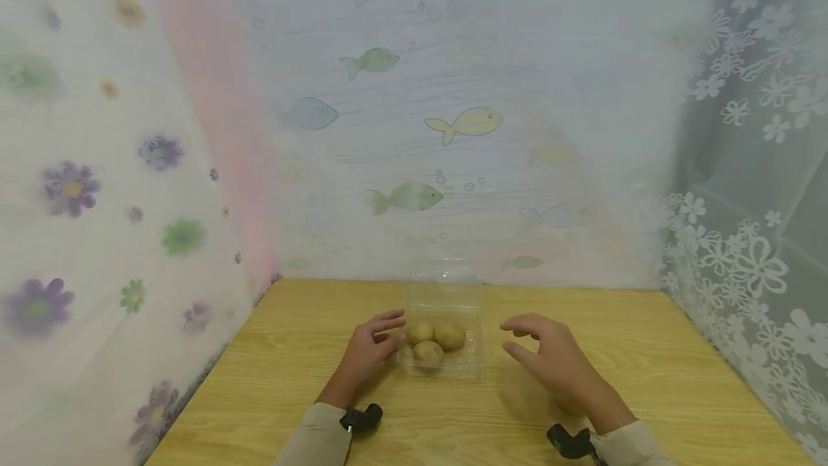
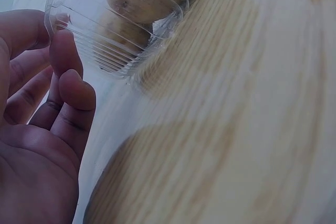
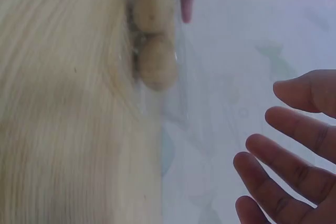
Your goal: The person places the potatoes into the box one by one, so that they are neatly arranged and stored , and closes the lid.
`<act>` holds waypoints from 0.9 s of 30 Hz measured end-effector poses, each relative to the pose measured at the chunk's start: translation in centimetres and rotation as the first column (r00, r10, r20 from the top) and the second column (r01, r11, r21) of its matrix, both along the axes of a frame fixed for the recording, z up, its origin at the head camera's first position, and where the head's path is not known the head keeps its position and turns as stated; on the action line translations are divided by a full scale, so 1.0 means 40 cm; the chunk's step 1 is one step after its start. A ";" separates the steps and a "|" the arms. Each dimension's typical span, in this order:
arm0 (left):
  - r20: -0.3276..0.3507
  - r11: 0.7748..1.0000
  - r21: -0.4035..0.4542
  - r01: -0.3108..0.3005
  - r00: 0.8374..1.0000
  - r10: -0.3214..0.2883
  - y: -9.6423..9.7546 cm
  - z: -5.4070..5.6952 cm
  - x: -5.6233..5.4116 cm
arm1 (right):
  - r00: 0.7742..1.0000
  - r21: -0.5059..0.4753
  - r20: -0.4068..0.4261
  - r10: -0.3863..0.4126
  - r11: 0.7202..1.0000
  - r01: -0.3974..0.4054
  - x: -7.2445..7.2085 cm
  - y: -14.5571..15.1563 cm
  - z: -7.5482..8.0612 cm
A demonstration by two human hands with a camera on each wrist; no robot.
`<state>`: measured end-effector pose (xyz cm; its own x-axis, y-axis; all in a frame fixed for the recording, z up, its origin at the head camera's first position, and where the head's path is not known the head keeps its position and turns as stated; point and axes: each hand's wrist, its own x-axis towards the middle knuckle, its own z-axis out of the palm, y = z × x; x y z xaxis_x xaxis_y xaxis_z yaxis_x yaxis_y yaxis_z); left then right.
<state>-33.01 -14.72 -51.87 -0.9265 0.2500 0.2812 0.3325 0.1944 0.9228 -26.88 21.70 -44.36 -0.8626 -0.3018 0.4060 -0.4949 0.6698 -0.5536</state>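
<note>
A clear plastic clamshell box point(image 1: 474, 359) rests on the table with its lid point(image 1: 443, 295) raised at the back. Inside lie several potatoes point(image 1: 449, 335), also visible through the ribbed wall in the left wrist view. My left hand point(image 1: 369, 351) is at the box's left side, thumb and forefinger pinching its rim point(image 2: 48, 17). To the right of the box, my right hand point(image 1: 550, 351) hovers apart from it. Its fingers point(image 3: 283, 177) are spread and loosely bent, with nothing between them and the thumb.
The wood-grain table point(image 1: 291, 336) reaches back to a hanging curtain point(image 1: 550, 236) printed with fish. Flowered curtains point(image 1: 97, 250) enclose the left side, and a white-flower sheet point(image 1: 744, 250) hangs at the right. Black wrist devices point(image 1: 364, 418) sit at both cuffs.
</note>
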 end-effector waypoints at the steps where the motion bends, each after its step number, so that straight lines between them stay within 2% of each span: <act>1: 0.000 1.000 -0.004 -0.001 1.000 0.001 0.000 -0.001 0.001 | 1.000 -0.006 0.012 -0.007 1.000 0.007 -0.003 0.011 -0.001; 10: 0.013 1.000 -0.012 0.001 1.000 -0.001 0.000 0.005 0.006 | 0.995 -0.055 0.073 -0.063 0.996 0.067 -0.022 0.103 0.000; 15: -0.001 1.000 -0.025 0.007 1.000 -0.008 0.000 0.005 0.002 | 0.990 -0.109 0.136 -0.042 0.992 0.057 -0.040 0.154 -0.013; 22: 0.033 1.000 -0.009 0.012 0.999 -0.011 0.000 0.004 0.004 | 0.986 -0.123 0.167 -0.010 0.992 0.031 -0.059 0.207 -0.048; 27: 0.040 1.000 -0.002 0.004 0.999 -0.004 -0.002 0.003 0.003 | 0.975 -0.151 0.223 0.006 0.988 0.028 -0.068 0.229 -0.062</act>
<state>-32.88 -14.80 -51.74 -0.9360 0.2542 0.2435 0.2961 0.1946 0.9351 -29.59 30.85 -46.83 -0.9394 -0.2412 0.2437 -0.3406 0.5741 -0.7446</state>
